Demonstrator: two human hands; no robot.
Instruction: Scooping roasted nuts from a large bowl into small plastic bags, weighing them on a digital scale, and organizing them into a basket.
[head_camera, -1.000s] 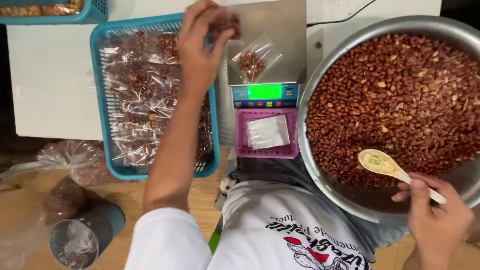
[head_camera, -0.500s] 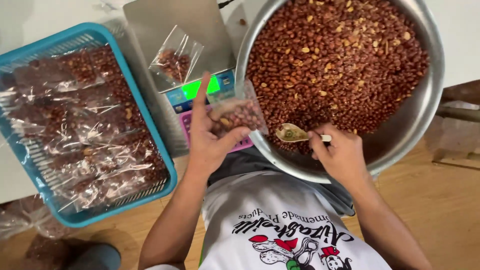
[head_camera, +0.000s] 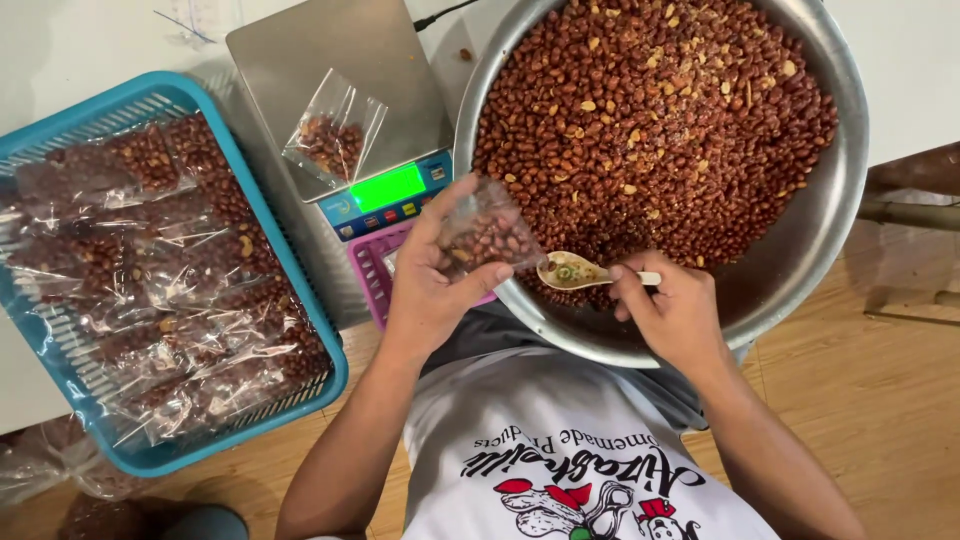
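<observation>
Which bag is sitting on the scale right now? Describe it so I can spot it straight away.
Start at the big steel bowl of roasted peanuts; just left of it lies the grey kitchen scale with its lit green display. The small clear bag lies alone on that platform, partly filled with peanuts, unlike the bag in the left hand or those piled in the blue basket.

Wood plank floor (head_camera: 880, 400) fills lower right of frame. White tabletop (head_camera: 80, 45) spans the top. Dark wooden furniture piece (head_camera: 915, 190) at right edge. Even light, soft shadows.
</observation>
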